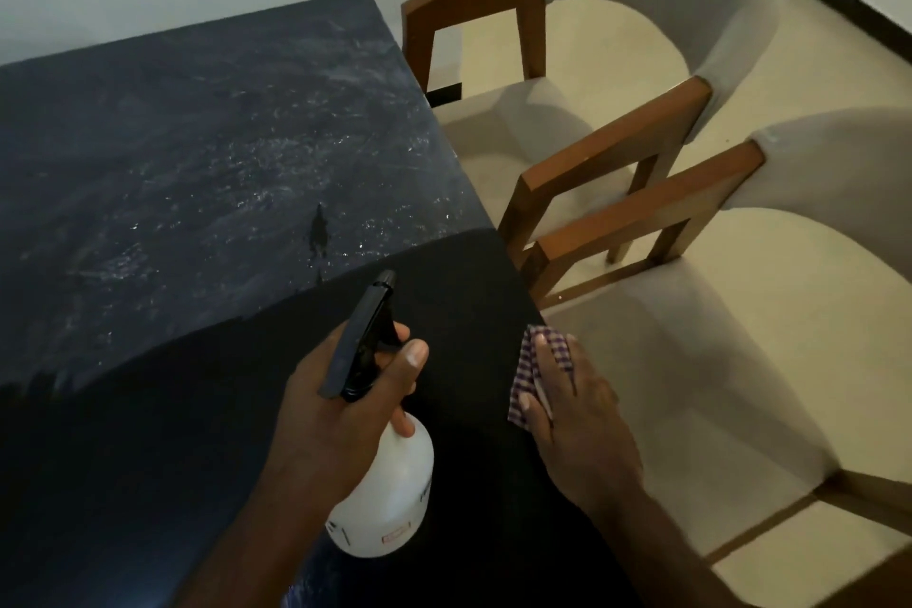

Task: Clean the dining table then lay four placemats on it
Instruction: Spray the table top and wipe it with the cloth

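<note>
The dark glossy dining table [187, 153] fills the left of the view, its far half speckled with spray droplets. My left hand [345, 390] grips a white spray bottle [390, 494] by its black trigger head, nozzle pointing toward the far end of the table. My right hand [572, 415] lies flat on a purple-and-white checked cloth [530, 370], pressing it down at the table's right edge. No placemats are in view.
Two cream upholstered chairs with brown wooden arms stand along the table's right side, one farther [617, 64] and one nearer [740, 311]. A pale wall runs behind the table. Cream tiled floor [863, 40] lies beyond the chairs.
</note>
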